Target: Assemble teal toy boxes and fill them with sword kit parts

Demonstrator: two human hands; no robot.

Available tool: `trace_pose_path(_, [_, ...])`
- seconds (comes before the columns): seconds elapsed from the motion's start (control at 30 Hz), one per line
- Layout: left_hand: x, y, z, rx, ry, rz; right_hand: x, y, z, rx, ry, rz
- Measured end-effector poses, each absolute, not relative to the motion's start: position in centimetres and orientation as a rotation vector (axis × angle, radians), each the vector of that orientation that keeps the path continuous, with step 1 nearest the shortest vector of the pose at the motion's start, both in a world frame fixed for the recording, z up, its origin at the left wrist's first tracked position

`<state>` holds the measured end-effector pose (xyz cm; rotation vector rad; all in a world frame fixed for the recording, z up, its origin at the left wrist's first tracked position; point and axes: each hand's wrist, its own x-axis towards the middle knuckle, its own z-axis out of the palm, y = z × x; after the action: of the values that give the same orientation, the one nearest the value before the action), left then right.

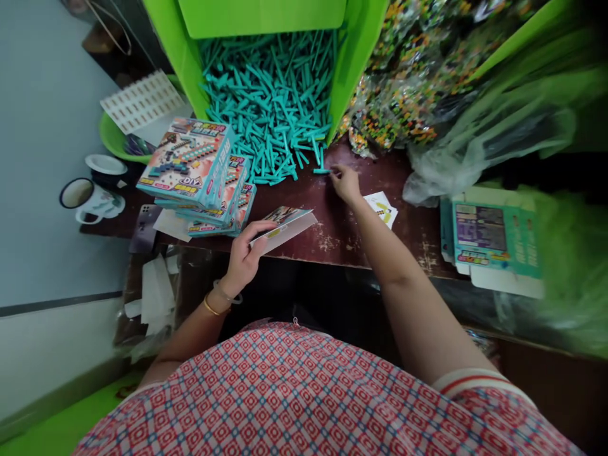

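My left hand (247, 253) is closed round a printed cardboard box (291, 229), which is tilted above the table's front edge with its white side toward me. My right hand (346, 183) reaches across the table, and its fingers pinch the end of a small teal plastic stick (321, 171). That stick lies just in front of a heap of similar teal sticks (275, 120), some with a crosspiece, spilling out of a green bin (178, 69). Near my right wrist lie white printed leaflets (381, 209).
Stacked printed boxes (187, 161) stand left of the heap, near a mug (92, 199) and a phone (145, 227). Bags of coloured beads (403, 95) fill the back right. Flattened cartons (498, 237) lie at the right beside clear plastic bags (475, 145).
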<state>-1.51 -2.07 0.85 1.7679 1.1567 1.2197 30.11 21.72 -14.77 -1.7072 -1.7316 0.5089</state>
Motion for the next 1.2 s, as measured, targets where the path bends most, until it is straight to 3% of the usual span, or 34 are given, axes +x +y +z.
trace_pose_path(0.87, [-2.2, -0.9, 0.3, 1.861, 1.145, 1.094, 22.3, 29.8, -10.6, -1.961, -1.939, 0.358])
trace_pose_path(1.2, [-1.4, -0.2, -0.3, 1.951, 1.121, 1.064, 22.8, 26.3, -10.4, -1.878, -2.088, 0.365])
